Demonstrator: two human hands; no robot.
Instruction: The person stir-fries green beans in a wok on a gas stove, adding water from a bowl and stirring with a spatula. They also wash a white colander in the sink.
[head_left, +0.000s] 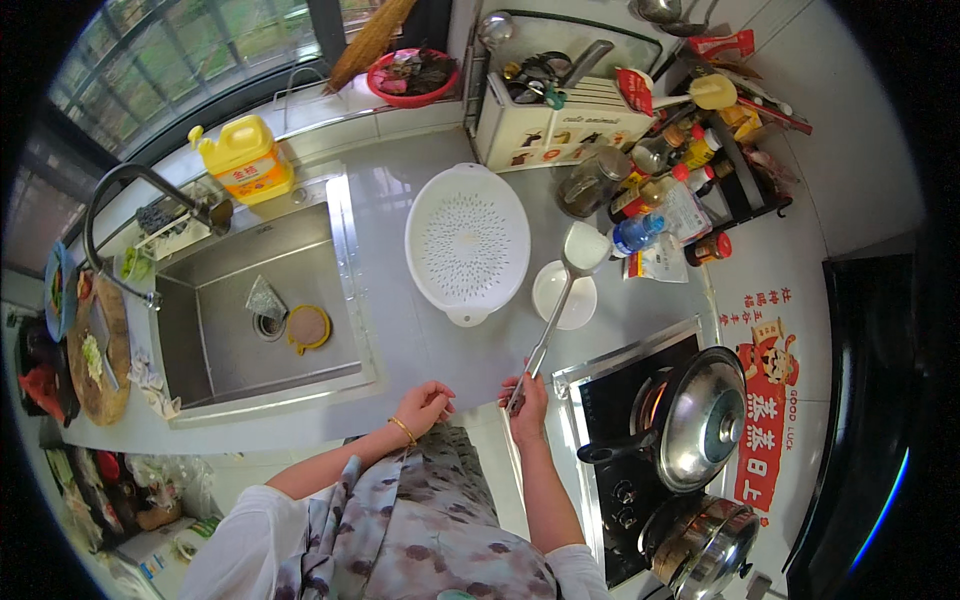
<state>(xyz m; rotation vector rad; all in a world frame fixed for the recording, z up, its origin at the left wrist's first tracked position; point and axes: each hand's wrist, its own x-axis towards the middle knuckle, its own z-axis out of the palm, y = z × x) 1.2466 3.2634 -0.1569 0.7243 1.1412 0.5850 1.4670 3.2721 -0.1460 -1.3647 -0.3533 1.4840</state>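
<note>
My right hand holds the long handle of a metal wok spatula. The spatula's blade is raised past the far rim of a small white bowl on the counter. White shows across the blade; whether it is a substance or glare, I cannot tell. At the counter's front edge, my left hand holds nothing, its fingers loosely bent and a little apart. Beyond my left hand lies a white perforated colander with two end tabs.
At right, a lidded wok sits over a glowing burner of the cooktop, beside a steel pot. Bottles and jars crowd the back right by a knife block. The sink and cutting board are left.
</note>
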